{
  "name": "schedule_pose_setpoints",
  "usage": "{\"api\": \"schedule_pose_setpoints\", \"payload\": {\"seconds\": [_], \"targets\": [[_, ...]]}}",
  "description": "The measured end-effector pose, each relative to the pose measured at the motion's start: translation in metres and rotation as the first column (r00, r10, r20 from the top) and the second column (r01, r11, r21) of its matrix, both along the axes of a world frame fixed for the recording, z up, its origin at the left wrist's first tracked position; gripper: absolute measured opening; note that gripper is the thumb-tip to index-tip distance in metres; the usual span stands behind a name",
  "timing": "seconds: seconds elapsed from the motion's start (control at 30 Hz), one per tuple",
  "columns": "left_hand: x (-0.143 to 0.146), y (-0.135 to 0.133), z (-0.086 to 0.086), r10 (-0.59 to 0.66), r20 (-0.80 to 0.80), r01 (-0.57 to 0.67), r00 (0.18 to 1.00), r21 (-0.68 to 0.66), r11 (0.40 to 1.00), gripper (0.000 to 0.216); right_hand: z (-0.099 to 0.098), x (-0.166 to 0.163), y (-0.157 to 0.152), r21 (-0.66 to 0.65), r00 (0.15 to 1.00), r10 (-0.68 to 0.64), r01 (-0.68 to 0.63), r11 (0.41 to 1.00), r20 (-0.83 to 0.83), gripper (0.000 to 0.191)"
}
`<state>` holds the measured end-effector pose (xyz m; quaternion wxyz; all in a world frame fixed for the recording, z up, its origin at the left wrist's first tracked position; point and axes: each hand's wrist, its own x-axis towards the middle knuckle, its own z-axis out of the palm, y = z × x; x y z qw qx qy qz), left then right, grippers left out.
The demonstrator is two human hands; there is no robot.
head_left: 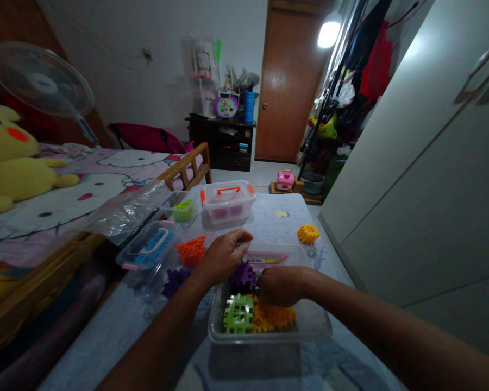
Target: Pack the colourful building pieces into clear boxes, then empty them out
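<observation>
A clear plastic box (318, 323) in front of me holds a green block (238, 314), a cluster of yellow-orange blocks (275, 319) and a purple block (243, 276), all with notched edges. Over its left far side reaches my left hand (227, 255), thumb and fingers apart, with nothing visible between them. My right hand (284, 284) is inside the box, closed, knuckles up, beside the purple block and above the yellow-orange ones. Its fingertips are hidden, so what it grips does not show.
Orange blocks (191, 251) and purple blocks (175, 282) lie left of the box, a yellow block stack (308, 233) to the right. Beyond are a blue-filled lidded box (150, 245), a small tub with green pieces (179, 208) and an orange-handled box (228, 202). A wardrobe (411, 163) stands right.
</observation>
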<state>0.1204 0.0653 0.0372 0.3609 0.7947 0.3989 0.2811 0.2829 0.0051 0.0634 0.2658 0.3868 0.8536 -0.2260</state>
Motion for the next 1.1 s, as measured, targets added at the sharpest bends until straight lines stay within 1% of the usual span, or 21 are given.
{"api": "schedule_pose_setpoints", "payload": {"seconds": [0.07, 0.17, 0.27, 0.47, 0.6, 0.67, 0.77, 0.83, 0.9, 0.93, 1.0, 1.03, 1.07, 1.1], "targets": [[0.0, 0.0, 0.0, -0.002, -0.004, 0.002, 1.0, 0.002, 1.0, 0.025, -0.008, -0.004, 0.001, 0.017, 0.999, 0.012, -0.013, 1.0, 0.046, 0.032], [0.0, 0.0, 0.001, -0.003, -0.011, 0.003, 1.0, -0.001, 1.0, 0.025, -0.015, -0.009, 0.001, 0.025, 0.995, -0.038, 0.036, 0.999, 0.095, 0.029], [0.001, -0.001, 0.002, 0.003, -0.009, -0.003, 1.0, -0.009, 1.0, 0.025, -0.014, -0.008, 0.0, -0.016, 0.993, -0.073, 0.075, 0.997, 0.092, 0.028], [0.0, -0.001, 0.001, -0.001, -0.008, 0.001, 1.0, -0.012, 1.0, 0.024, -0.007, -0.005, -0.001, -0.092, 0.994, -0.057, 0.066, 0.994, 0.092, 0.037], [0.0, -0.001, 0.001, -0.001, -0.009, 0.001, 1.0, -0.008, 1.0, 0.024, -0.009, -0.004, -0.002, -0.103, 0.998, 0.005, 0.003, 0.995, 0.07, 0.039], [-0.001, -0.001, 0.001, 0.001, -0.005, -0.001, 1.0, -0.008, 1.0, 0.024, -0.011, -0.003, -0.001, -0.137, 0.999, 0.021, -0.015, 0.99, 0.043, 0.039], [-0.001, 0.0, 0.0, -0.002, -0.001, 0.002, 1.0, -0.012, 1.0, 0.024, -0.014, -0.002, 0.0, -0.183, 1.0, -0.006, 0.011, 0.983, 0.028, 0.039], [-0.001, 0.0, 0.0, -0.003, -0.001, 0.003, 1.0, -0.02, 1.0, 0.024, -0.015, -0.003, 0.001, -0.187, 0.999, -0.028, 0.036, 0.982, 0.045, 0.037], [0.0, 0.0, 0.001, -0.004, -0.004, 0.004, 1.0, -0.031, 0.999, 0.024, -0.01, -0.004, -0.001, -0.178, 0.998, -0.031, 0.04, 0.983, 0.054, 0.037], [0.0, 0.0, 0.001, -0.003, -0.006, 0.003, 1.0, -0.034, 0.999, 0.025, -0.005, -0.003, -0.002, -0.158, 0.998, -0.036, 0.043, 0.986, 0.047, 0.038], [0.0, 0.0, 0.002, -0.002, -0.012, 0.001, 1.0, -0.038, 0.999, 0.025, 0.013, 0.004, -0.005, -0.084, 0.996, -0.082, 0.08, 0.993, -0.019, 0.041], [0.0, -0.001, 0.002, -0.001, -0.013, 0.0, 1.0, -0.04, 0.999, 0.025, 0.024, 0.011, -0.005, -0.035, 0.989, -0.13, 0.128, 0.991, -0.077, 0.042], [0.0, -0.001, 0.001, 0.0, -0.011, 0.0, 1.0, -0.042, 0.999, 0.025, 0.035, 0.022, -0.004, -0.001, 0.968, -0.188, 0.191, 0.982, -0.168, 0.044], [0.0, -0.001, 0.001, 0.0, -0.007, 0.0, 1.0, -0.045, 0.999, 0.025, 0.045, 0.036, -0.002, 0.007, 0.933, -0.269, 0.279, 0.96, -0.237, 0.04]]}}
